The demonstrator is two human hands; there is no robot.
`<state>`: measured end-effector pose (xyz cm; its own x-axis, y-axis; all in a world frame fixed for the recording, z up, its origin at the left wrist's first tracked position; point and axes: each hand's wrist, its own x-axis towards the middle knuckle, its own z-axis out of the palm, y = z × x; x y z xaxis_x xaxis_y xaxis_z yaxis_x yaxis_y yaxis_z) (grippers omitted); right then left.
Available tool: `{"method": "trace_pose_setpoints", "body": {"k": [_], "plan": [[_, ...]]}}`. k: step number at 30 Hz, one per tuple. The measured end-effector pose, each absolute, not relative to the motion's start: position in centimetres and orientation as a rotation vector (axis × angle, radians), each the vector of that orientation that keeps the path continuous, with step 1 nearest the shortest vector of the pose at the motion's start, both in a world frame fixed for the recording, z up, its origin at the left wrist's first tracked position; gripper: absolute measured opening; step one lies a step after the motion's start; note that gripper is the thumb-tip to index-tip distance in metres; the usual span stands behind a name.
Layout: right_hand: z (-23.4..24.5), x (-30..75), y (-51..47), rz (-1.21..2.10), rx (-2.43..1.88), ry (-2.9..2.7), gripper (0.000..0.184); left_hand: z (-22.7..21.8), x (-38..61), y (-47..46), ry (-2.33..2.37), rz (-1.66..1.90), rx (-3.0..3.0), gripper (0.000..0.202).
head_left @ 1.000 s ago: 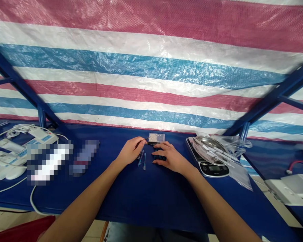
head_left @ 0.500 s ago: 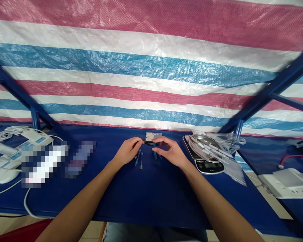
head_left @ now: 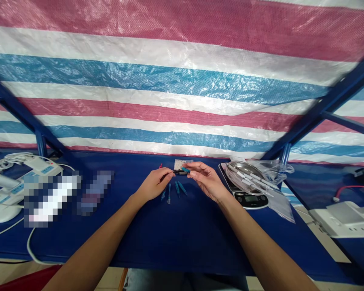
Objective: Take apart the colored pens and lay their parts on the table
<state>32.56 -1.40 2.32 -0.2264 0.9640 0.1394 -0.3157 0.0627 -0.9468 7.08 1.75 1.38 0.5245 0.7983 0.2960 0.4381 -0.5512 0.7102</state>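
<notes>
My left hand (head_left: 156, 184) is closed, thumb and fingertips pinching a thin dark stick-like piece (head_left: 177, 171) whose kind I cannot make out. Facing it, my right hand (head_left: 206, 182) pinches a small blue piece (head_left: 186, 169), its tip close to the dark one; whether they touch is unclear. Two slim blue pointed pieces (head_left: 180, 188) lie on the table just below, between the hands. Beside my left fingers lie slim blue pieces with clear ends (head_left: 169, 195). Behind the hands rests a small clear bag of white bits (head_left: 179, 163), partly covered by my right fingers.
On the right, a kitchen scale (head_left: 251, 199) bears a metal bowl (head_left: 245, 167) and bagged white tubing. Power strips (head_left: 33, 171) and cables crowd the left, near two blurred-out items. A striped tarp (head_left: 170, 109) hangs behind the blue table (head_left: 182, 242), between blue metal bars.
My right hand has closed its fingers and now pinches a small blue piece up near the dark stick-like piece. The two blue pointed pieces below are now more fully in sight.
</notes>
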Motion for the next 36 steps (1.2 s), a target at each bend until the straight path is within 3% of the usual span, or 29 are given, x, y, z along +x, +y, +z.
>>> {"method": "trace_pose_setpoints", "body": {"k": [11,25,36], "plan": [[0.8,32.1,-0.5,1.372,-0.942,-1.099,0.044,1.3,7.1,1.7,0.96,0.814,2.227,0.04],[1.4,33.7,-0.6,1.24,-0.962,-1.596,0.041,1.7,7.2,1.5,0.884,0.725,2.226,0.039],[0.8,32.6,-1.0,1.205,-0.997,-1.627,0.037,1.3,7.0,1.8,0.813,0.687,2.229,0.034]]}}
